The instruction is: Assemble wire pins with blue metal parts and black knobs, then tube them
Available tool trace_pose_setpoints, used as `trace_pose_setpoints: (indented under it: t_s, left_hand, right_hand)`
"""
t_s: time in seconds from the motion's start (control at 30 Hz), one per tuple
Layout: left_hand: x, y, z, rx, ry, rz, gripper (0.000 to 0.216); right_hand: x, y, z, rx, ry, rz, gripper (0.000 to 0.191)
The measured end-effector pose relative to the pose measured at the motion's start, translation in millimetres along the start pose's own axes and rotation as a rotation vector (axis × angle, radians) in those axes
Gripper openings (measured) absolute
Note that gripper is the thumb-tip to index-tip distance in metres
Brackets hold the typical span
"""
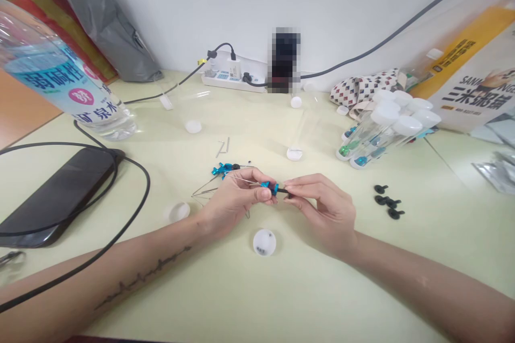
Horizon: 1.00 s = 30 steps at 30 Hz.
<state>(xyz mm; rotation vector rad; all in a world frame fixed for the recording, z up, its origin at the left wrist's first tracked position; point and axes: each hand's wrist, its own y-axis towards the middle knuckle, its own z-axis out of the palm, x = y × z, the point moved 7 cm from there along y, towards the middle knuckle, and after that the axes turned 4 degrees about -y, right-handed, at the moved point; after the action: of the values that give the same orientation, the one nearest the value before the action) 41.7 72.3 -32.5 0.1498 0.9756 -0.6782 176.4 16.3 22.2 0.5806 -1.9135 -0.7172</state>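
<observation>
Fingers (260,194) of the left hand (227,198) are narrowed on a blue piece (265,186), which sits at the centre of the clock, above the table (289,300). The right hand (328,211) pinches a black stem (283,191) at three o'clock, its inner end meeting the blue piece (how deep it goes, I cannot tell). Thin wires (239,177) run from the left grip toward ten o'clock, near a small heap of blue parts (220,170). Two bent keys (223,147) lie farther out at eleven. At six, just below the hands, a white cap (264,242) holds small dark bits. Four black parts (392,202) lie at three, beyond the right hand. Capped tubes (384,131) stand bunched at two, with green and blue bits at their bottoms. A phone (56,193) rests at nine, with a bottle (76,75) at ten and a power strip (221,78) near eleven.
</observation>
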Motion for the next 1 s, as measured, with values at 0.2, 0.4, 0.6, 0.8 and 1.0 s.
trace_pose_setpoints:
  t_s: [0.2, 0.4, 0.6, 0.8, 1.0]
  left_hand:
    - [1, 0, 0, 0.008, -0.014, -0.004, 0.014]
    - [1, 1, -1, -0.013, 0.003, -0.001, 0.015]
    - [0, 0, -1, -0.007, 0.023, 0.025, 0.015]
    - [-2, 0, -3, -0.029, 0.058, 0.049, 0.018]
    - [-3, -1, -5, -0.049, 0.076, 0.075, 0.018]
  right_hand:
    - [2, 0, 0, 0.003, 0.009, -0.006, 0.031]
    - [-1, 0, 0, 0.000, 0.023, 0.022, 0.031]
    - [-6, -2, -1, -0.010, 0.061, 0.078, 0.027]
    - [-7, -1, 0, -0.012, 0.077, 0.112, 0.024]
    - [-10, 0, 1, -0.001, 0.096, 0.150, 0.025]
